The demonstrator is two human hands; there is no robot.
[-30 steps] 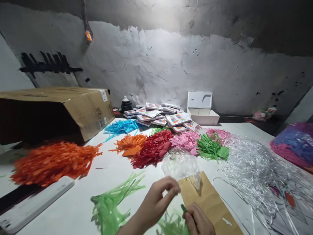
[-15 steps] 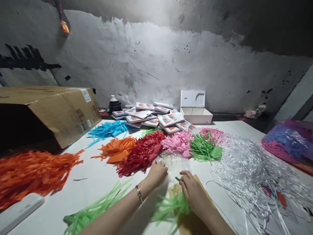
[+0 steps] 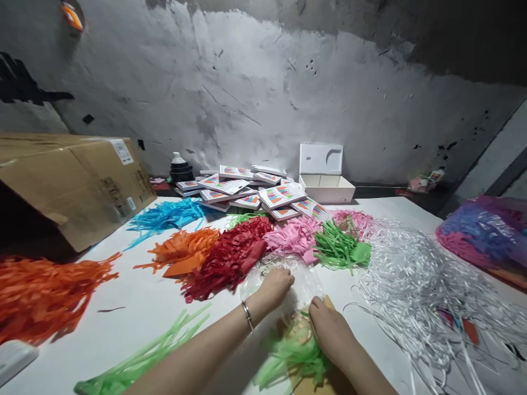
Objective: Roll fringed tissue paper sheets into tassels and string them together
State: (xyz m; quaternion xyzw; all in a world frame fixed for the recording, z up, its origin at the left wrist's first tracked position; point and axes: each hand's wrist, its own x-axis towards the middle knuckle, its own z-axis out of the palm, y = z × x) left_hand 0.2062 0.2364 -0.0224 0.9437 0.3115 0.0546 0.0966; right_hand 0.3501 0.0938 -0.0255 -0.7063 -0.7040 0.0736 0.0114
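My left hand [image 3: 275, 285] is closed on the edge of a clear plastic bag [image 3: 304, 277] lying on the white table [image 3: 156, 307]. My right hand [image 3: 329, 329] grips a bunch of light green paper fringe [image 3: 292, 356] at the mouth of that bag, above a brown paper envelope [image 3: 329, 303]. A bracelet sits on my left wrist. More green fringe [image 3: 140, 359] trails off to the lower left.
Heaps of cut paper lie beyond the hands: blue [image 3: 164, 215], orange [image 3: 181, 249], red [image 3: 228, 255], pink [image 3: 292, 236], green [image 3: 340, 247]. Silver strips [image 3: 415, 280] spread to the right. A cardboard box [image 3: 74, 181], stacked booklets [image 3: 247, 189] and a white box [image 3: 325, 178] stand at the back.
Both hands reached forward from the near edge to the plastic bag. The right hand brought the green fringe to the bag's mouth. The view has swung to the right.
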